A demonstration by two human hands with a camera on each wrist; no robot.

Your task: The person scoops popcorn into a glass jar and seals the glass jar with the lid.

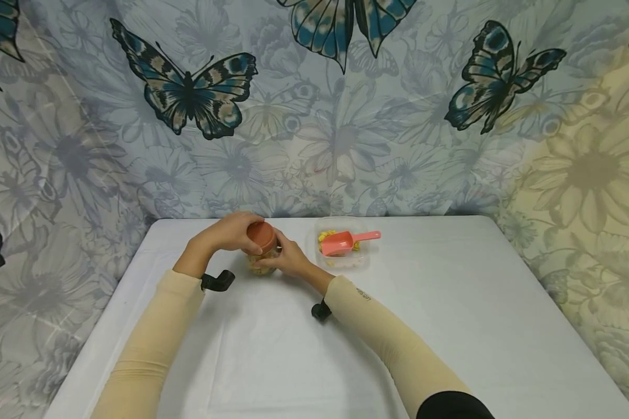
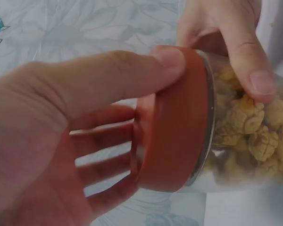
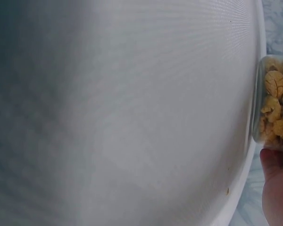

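A clear jar [image 1: 262,270] of golden-brown, popcorn-like pieces [image 2: 264,141] stands toward the back left of the table, with a terracotta-coloured lid [image 2: 179,127] on top. Fingers and thumb of my left hand [image 1: 235,233] grip the lid from its rim. With thumb and fingers on either side, my right hand [image 1: 292,257] holds the jar's glass body just below the lid. In the right wrist view only part of the jar [image 3: 276,108] and a bit of the right hand [image 3: 277,193] show at the right edge.
Right of the jar, a clear plastic container [image 1: 364,256] holds yellow pieces, with a coral-pink scoop [image 1: 338,243] lying across it. A white cloth covers the table [image 1: 451,302]. Behind rises a butterfly-patterned backdrop [image 1: 340,145], meeting the table's back edge.
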